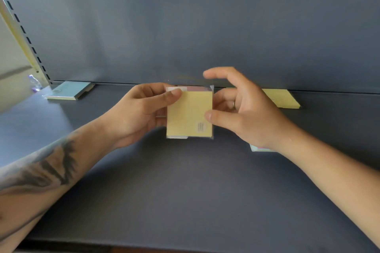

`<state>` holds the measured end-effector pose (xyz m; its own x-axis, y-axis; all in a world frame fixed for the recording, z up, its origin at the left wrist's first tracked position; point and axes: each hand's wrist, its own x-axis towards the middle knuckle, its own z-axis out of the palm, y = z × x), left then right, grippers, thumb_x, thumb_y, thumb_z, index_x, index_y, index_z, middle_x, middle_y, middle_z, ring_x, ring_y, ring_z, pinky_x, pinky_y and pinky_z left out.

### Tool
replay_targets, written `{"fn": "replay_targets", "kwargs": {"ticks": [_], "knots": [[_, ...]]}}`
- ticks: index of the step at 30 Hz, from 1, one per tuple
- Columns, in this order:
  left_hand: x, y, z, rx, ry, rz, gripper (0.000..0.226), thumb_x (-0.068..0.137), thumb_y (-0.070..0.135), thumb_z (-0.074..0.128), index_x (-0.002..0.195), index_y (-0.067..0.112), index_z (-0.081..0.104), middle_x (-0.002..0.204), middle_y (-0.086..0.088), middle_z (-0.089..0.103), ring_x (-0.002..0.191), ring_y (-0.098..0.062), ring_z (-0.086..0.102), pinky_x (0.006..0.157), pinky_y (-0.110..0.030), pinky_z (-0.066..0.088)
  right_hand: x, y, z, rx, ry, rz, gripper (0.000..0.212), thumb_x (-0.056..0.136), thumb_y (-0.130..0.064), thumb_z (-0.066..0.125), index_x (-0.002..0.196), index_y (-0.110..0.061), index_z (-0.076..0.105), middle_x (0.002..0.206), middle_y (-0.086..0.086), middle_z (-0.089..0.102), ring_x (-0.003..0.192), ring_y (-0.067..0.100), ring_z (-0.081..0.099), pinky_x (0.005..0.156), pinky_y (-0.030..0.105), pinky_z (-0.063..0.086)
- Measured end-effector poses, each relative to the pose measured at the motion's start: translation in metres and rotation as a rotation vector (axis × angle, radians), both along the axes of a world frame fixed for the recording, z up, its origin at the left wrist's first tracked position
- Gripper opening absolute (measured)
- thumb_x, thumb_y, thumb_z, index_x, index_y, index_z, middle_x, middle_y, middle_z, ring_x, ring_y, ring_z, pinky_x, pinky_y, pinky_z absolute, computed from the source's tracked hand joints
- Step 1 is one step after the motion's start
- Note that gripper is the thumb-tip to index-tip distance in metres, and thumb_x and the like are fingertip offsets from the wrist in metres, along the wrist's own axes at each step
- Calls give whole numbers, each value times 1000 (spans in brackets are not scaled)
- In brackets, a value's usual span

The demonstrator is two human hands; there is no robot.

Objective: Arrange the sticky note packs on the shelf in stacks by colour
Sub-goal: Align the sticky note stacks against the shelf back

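A yellow sticky note pack in clear wrap is held above the dark shelf at the centre. My left hand grips its left edge, thumb on top. My right hand pinches its right edge with the thumb, while the index finger is lifted above. A pink pack shows just behind the held one. Another yellow pack lies at the back right. A blue pack lies at the back left. A pale green and pink pack peeks out under my right wrist.
The shelf's blue back panel rises right behind the packs. A slotted upright stands at the left, with a plastic bottle beside it.
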<state>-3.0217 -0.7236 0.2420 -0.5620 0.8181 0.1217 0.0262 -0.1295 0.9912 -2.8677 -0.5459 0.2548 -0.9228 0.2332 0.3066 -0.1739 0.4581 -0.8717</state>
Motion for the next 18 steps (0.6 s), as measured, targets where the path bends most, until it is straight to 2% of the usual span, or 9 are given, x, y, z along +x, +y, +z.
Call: {"fn": "replay_targets", "kwargs": {"ticks": [2, 4, 7, 9, 11, 13, 15, 16, 18], "knots": [[3, 0, 0, -23, -55, -40, 29, 95, 28, 61, 114, 12, 77, 117, -17, 74, 101, -32, 73, 81, -44, 62, -1, -2, 0, 39, -11, -26, 32, 86, 0, 77, 108, -19, 63, 85, 8, 75, 69, 16, 64, 69, 33, 50], [3, -1, 1, -37, -78, -89, 32, 97, 27, 64, 122, 10, 74, 121, -19, 72, 103, -33, 72, 79, -45, 61, -2, -4, 0, -20, 9, -102, 26, 83, -2, 80, 97, -15, 62, 82, 10, 76, 69, 18, 66, 72, 44, 54], [1, -2, 3, -48, -80, -82, 28, 87, 19, 71, 112, 8, 76, 110, -19, 73, 92, -30, 70, 67, -37, 61, -3, -7, 3, -215, 27, -180, 24, 85, 4, 76, 95, -6, 57, 80, 3, 78, 69, 18, 71, 73, 41, 59], [2, 0, 3, -71, -81, -16, 26, 84, 15, 78, 109, 7, 75, 105, -20, 73, 90, -31, 68, 65, -36, 61, -2, -7, 4, -248, 9, -198, 24, 86, 3, 76, 95, -6, 56, 83, 1, 79, 72, 18, 72, 73, 39, 60], [4, 2, 3, -97, -84, 62, 38, 81, 21, 76, 114, 1, 71, 101, -19, 74, 89, -32, 67, 63, -35, 61, 0, -6, 3, -131, -27, -198, 26, 85, -4, 80, 97, -10, 57, 89, 0, 79, 77, 16, 73, 78, 43, 61], [4, 5, 6, -114, -67, 94, 46, 82, 26, 73, 119, -1, 69, 98, -18, 72, 84, -29, 64, 60, -33, 56, 5, -3, 3, 85, -56, -158, 40, 80, -17, 87, 106, -22, 58, 110, -16, 72, 97, 2, 69, 89, 38, 58], [5, 8, 12, -141, -54, 63, 47, 83, 29, 72, 120, 1, 71, 95, -16, 71, 80, -26, 62, 57, -31, 51, 12, -1, 8, 401, -98, -84, 61, 72, -35, 92, 117, -38, 50, 137, -36, 46, 126, -12, 45, 102, 19, 44], [6, 9, 15, -161, -50, 20, 42, 85, 28, 70, 119, 3, 72, 94, -14, 71, 78, -24, 62, 56, -30, 50, 15, 1, 11, 537, -122, -50, 66, 70, -42, 92, 118, -42, 47, 148, -41, 31, 136, -15, 31, 105, 10, 34], [11, 12, 19, -208, -44, -93, 32, 94, 24, 67, 118, 4, 72, 90, -12, 70, 73, -21, 63, 54, -28, 48, 19, 2, 15, 681, -134, -3, 62, 68, -46, 92, 111, -43, 46, 156, -42, 17, 141, -18, 17, 101, 1, 23]]}}
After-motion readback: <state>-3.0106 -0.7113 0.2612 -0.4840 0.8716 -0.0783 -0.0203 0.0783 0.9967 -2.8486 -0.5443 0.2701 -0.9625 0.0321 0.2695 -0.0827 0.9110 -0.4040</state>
